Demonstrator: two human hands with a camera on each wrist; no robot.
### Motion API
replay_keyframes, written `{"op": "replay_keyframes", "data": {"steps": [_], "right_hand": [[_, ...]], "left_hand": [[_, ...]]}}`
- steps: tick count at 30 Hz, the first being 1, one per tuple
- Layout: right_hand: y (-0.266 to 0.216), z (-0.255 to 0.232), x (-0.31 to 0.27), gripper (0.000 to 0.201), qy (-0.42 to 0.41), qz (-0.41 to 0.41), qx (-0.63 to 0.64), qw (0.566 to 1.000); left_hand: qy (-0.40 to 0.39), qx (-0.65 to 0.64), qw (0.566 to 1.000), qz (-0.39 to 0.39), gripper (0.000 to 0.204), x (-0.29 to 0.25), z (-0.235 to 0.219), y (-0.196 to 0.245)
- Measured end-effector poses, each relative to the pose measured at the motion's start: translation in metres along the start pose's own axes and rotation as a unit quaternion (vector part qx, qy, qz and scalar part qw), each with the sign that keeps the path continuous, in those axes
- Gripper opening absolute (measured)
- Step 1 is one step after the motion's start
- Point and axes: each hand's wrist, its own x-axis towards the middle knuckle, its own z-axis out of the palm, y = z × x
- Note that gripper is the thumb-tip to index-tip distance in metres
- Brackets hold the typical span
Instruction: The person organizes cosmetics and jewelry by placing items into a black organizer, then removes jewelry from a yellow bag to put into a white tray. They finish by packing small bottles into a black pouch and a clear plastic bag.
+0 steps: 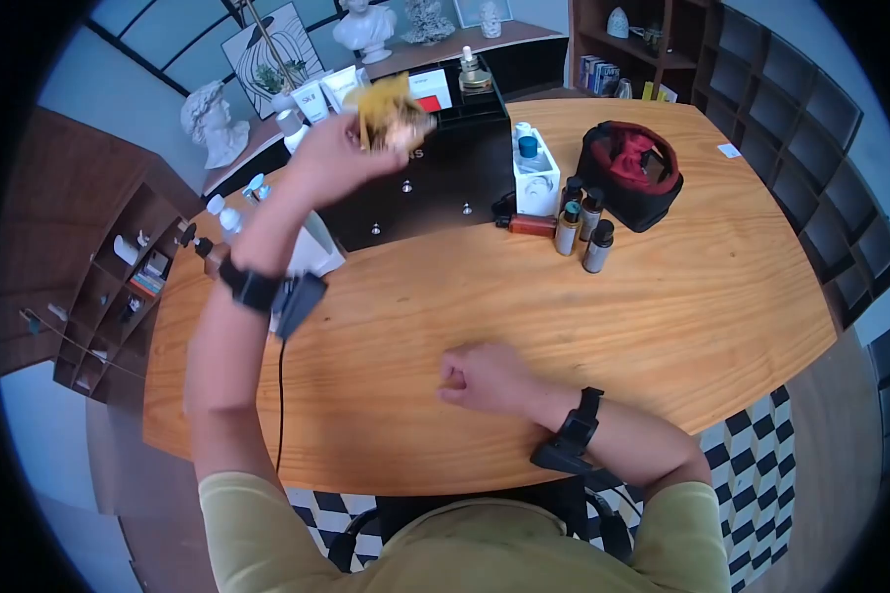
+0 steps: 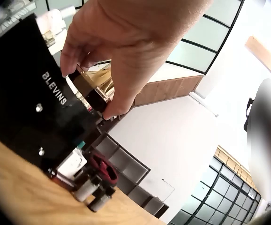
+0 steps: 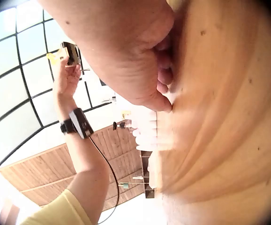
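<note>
My left hand [image 1: 328, 163] is raised over the black chest of drawers [image 1: 366, 203], which bears the word BLEVINS in the left wrist view. Between thumb and fingers it pinches a small glassy bottle with a yellow ribbon-like piece [image 1: 391, 111], blurred in the head view. Seen from the left wrist, the bottle [image 2: 89, 90] looks dark brown with a black end, partly covered by the fingers. My right hand [image 1: 489, 378] rests at the table's near middle, fingers loosely curled, holding nothing. White boxes [image 1: 328, 94] and a dropper bottle [image 1: 473, 71] stand on the chest.
Right of the chest are a white holder [image 1: 536, 183], several small dark-capped bottles [image 1: 597, 247], a reddish bottle [image 1: 532, 225] lying down and a black round case with red lining [image 1: 631, 188]. White pump bottles [image 1: 229, 217] stand left on the wooden table [image 1: 396, 326].
</note>
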Motion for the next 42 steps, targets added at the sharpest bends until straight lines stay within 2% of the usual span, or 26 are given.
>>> {"op": "replay_keyframes", "data": {"steps": [1, 2, 3, 4, 6, 10, 13, 19, 25, 31, 34, 37, 40, 42], "right_hand": [[-0.001, -0.001, 0.000, 0.024, 0.000, -0.001, -0.001, 1.000], [-0.001, -0.002, -0.001, 0.024, -0.001, -0.003, -0.001, 1.000], [-0.001, -0.002, -0.001, 0.023, -0.001, -0.004, 0.000, 1.000], [0.000, -0.001, -0.001, 0.023, 0.000, -0.007, 0.004, 1.000], [0.003, 0.001, 0.000, 0.023, 0.005, -0.013, 0.014, 1.000], [-0.005, -0.007, 0.001, 0.021, -0.039, 0.026, 0.024, 0.999], [-0.002, -0.005, 0.001, 0.022, -0.030, 0.020, 0.032, 0.999], [0.002, 0.001, 0.002, 0.023, -0.011, 0.007, 0.033, 0.999], [0.002, 0.001, 0.003, 0.022, -0.005, 0.005, 0.033, 0.999], [0.000, 0.000, 0.003, 0.022, -0.003, 0.005, 0.034, 0.999], [0.000, 0.001, 0.002, 0.022, -0.001, 0.006, 0.035, 0.999], [0.000, 0.000, 0.003, 0.023, -0.006, 0.010, 0.037, 0.999], [0.000, -0.001, 0.003, 0.023, -0.005, 0.006, 0.038, 0.999], [-0.001, -0.001, 0.003, 0.023, -0.008, 0.007, 0.036, 0.999]], "left_hand": [[0.016, -0.063, 0.998, -0.005, 0.056, 0.031, 0.007, -0.020], [-0.004, -0.034, 0.999, -0.037, 0.062, 0.061, 0.003, -0.027], [0.009, -0.012, 1.000, -0.010, 0.065, 0.079, 0.001, -0.027], [-0.005, -0.004, 1.000, -0.024, 0.064, 0.092, -0.003, -0.019], [-0.014, -0.003, 1.000, -0.001, 0.055, 0.135, 0.007, -0.050], [-0.097, 0.027, 0.994, -0.033, 0.050, 0.180, 0.011, -0.068], [-0.145, 0.069, 0.985, -0.061, 0.049, 0.190, 0.014, -0.069], [-0.214, -0.006, 0.975, -0.057, 0.052, 0.195, 0.011, -0.069], [-0.157, -0.011, 0.987, -0.020, 0.050, 0.202, 0.021, -0.089], [-0.145, -0.053, 0.988, -0.019, 0.048, 0.187, 0.021, -0.078], [-0.190, -0.059, 0.979, -0.045, 0.068, 0.179, 0.016, -0.065], [-0.125, -0.059, 0.990, -0.029, 0.048, 0.182, 0.024, -0.076], [-0.178, -0.034, 0.982, -0.045, 0.071, 0.176, 0.016, -0.063], [-0.157, -0.029, 0.987, -0.033, 0.078, 0.182, 0.017, -0.068]]}}
